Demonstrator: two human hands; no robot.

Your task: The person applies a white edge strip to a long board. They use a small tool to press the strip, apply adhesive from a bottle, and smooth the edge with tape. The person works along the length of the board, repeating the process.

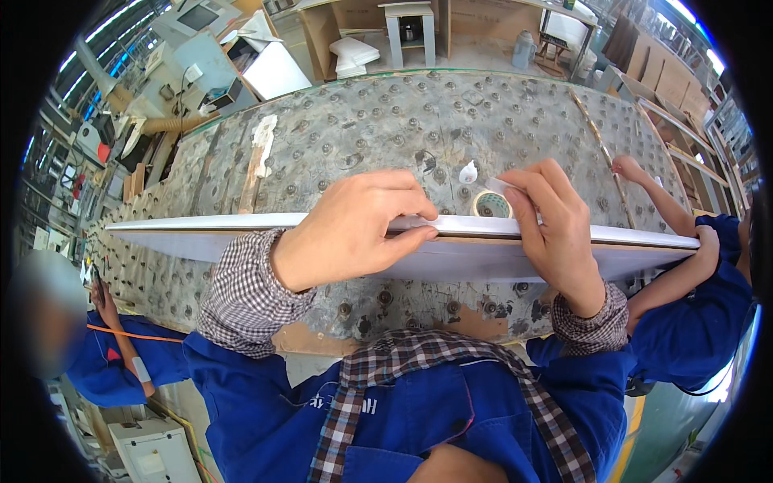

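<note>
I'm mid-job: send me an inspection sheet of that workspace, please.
Surface: grey studded table, scuffed and stained.
Job's things: long white panel, long edge toward the camera; tape roll just beyond.
Clutter: small white object near the tape roll.
Hands: left hand at the panel's top edge; right hand by the tape roll, grip unclear.
Cables: orange cord at left, by one co-worker.
Surroundings: another co-worker at right, a hand at the panel's end.

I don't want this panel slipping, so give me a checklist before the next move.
1. Left grip on the panel: ok, thumb and fingers close at its top edge.
2. Right grip contents: cannot tell; a pale piece shows at the fingertips.
3. Right end steadied: ok, a co-worker's hand is there.
4. Left end steadied: not ok, no hand on it.
5. Tape roll nearby: ok, just beyond the panel.
</note>
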